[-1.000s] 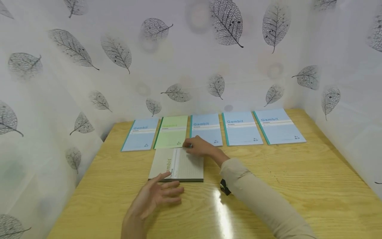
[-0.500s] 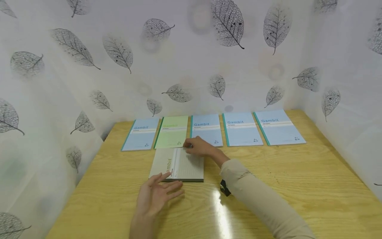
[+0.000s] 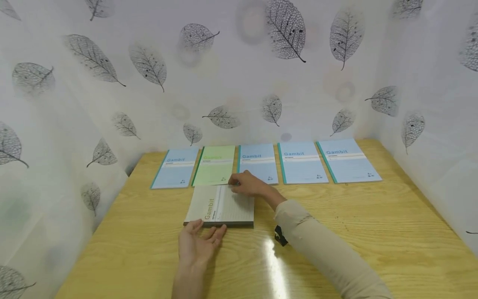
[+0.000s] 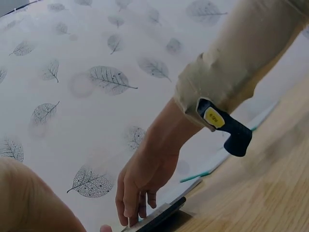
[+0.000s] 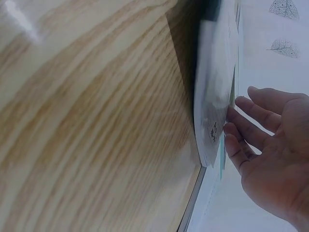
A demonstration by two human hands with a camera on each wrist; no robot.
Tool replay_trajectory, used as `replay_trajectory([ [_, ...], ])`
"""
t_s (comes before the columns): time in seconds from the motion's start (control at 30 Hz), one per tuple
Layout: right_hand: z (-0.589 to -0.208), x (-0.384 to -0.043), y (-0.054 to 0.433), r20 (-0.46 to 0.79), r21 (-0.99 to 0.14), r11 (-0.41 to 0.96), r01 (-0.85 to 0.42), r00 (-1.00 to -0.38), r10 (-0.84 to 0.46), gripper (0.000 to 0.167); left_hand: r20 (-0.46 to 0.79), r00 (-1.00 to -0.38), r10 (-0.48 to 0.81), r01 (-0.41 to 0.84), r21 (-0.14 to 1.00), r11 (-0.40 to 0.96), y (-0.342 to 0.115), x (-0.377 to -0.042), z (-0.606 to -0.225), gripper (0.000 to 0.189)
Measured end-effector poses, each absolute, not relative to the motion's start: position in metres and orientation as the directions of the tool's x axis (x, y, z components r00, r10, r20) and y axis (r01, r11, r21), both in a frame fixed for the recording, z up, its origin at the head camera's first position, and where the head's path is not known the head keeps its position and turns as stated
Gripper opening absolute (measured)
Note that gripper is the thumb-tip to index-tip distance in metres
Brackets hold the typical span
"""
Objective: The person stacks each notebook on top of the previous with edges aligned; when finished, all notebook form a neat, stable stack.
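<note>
A grey-covered notebook [image 3: 235, 207] lies sideways on the table, its dark spine toward me. My left hand [image 3: 196, 245] grips that near spine edge, thumb at the top and the other fingers at and below the edge. The spine side stands slightly off the wood, with shadow beneath it in the right wrist view. At the far edge, my right hand [image 3: 248, 183] touches the cover with its fingertips. In the right wrist view the right hand [image 5: 270, 140] has loosely bent fingers against the notebook [image 5: 217, 106], whose pages bow.
Behind lie a green notebook [image 3: 214, 166] and several blue ones, including a left one [image 3: 175, 168], a middle one [image 3: 257, 162] and a far-right one [image 3: 349, 162]. They form a row on the wooden table [image 3: 130, 249]. A leaf-print curtain [image 3: 239, 74] surrounds the table's back and sides.
My left hand has moved from hovering, fingers spread, to the notebook's near edge and taken hold of it. That edge has shifted slightly left and risen. The right hand has stayed in place.
</note>
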State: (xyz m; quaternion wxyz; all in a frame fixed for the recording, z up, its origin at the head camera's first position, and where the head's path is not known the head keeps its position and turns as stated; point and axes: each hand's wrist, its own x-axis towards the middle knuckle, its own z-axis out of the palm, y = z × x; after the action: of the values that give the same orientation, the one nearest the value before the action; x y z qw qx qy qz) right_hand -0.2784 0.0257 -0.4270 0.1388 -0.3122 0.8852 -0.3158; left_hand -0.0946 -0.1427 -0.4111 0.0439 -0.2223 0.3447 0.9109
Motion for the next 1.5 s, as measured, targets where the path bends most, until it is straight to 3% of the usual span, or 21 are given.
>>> replay_trajectory([
  [0.2,-0.426,-0.280,0.025,-0.060,-0.635,0.621,-0.459,-0.772,-0.632,0.029,-0.451,-0.888,-0.089,-0.258,0.649,-0.716,-0.139,-0.098,-0.411,0.064],
  [0.5,-0.424,-0.280,0.025,-0.026,-0.614,0.609,-0.503,-0.758,-0.652,0.026,-0.408,-0.901,-0.151,-0.122,0.570,-0.812,-0.126,-0.103,-0.416,0.080],
  [0.8,-0.427,-0.278,0.023,-0.028,-0.669,0.574,-0.472,-0.756,-0.654,0.025,-0.352,-0.876,-0.331,0.008,0.675,-0.738,-0.112,-0.105,-0.416,0.099],
  [1.03,-0.423,-0.277,0.022,-0.044,-0.708,0.549,-0.445,-0.747,-0.663,0.028,-0.330,-0.839,-0.432,0.066,0.727,-0.684,-0.112,-0.106,-0.408,0.100],
  [1.3,-0.417,-0.277,0.024,-0.066,-0.824,0.456,-0.336,-0.742,-0.667,0.032,-0.289,-0.838,-0.463,0.084,0.770,-0.632,-0.119,-0.104,-0.398,0.101],
  [1.5,-0.413,-0.277,0.028,-0.149,-0.946,0.309,-0.100,-0.712,-0.686,0.036,-0.260,-0.853,-0.452,0.109,0.759,-0.642,-0.124,-0.103,-0.390,0.098],
])
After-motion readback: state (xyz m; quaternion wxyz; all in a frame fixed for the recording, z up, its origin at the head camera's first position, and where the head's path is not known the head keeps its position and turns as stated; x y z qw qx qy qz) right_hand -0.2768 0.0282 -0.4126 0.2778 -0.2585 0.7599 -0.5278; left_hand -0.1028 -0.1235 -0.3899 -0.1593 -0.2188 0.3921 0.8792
